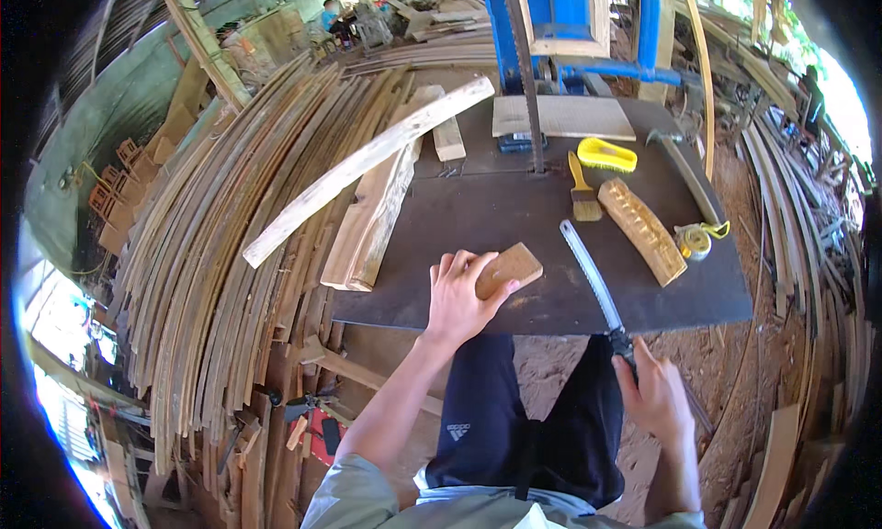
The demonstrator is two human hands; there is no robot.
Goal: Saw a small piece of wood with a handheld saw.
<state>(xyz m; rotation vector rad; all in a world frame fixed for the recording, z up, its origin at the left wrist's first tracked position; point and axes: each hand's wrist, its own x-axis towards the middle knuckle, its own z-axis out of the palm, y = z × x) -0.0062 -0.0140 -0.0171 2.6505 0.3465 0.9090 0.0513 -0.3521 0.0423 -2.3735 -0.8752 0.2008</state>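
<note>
Paintbrush (pixel 583 191) and brown wood piece (pixel 641 230) near handsaw (pixel 591 274), bandsaw blade (pixel 526 70) beyond, left hand (pixel 459 299) grasping wooden block (pixel 511 269) near table (pixel 459 215) edge, right hand (pixel 656 391) clenched around saw handle (pixel 622 345).

On the dark tabletop (pixel 459 217), here's a yellow scrub brush (pixel 614 163) just beside a paintbrush (pixel 582 191), its bristles toward the near edge. Next along, a rough chunk of wood (pixel 641 230) lies at a slant, and to its right comes a hammer (pixel 692 175), a tape measure (pixel 695 242) near its handle end! Up top, a tall toothed blade (pixel 525 70) runs down in front of a flat board (pixel 579 118). Out left, a long pale plank (pixel 367 171) crosses a thicker beam (pixel 372 221), alongside a great bank of stacked boards (pixel 211 253)!
</note>
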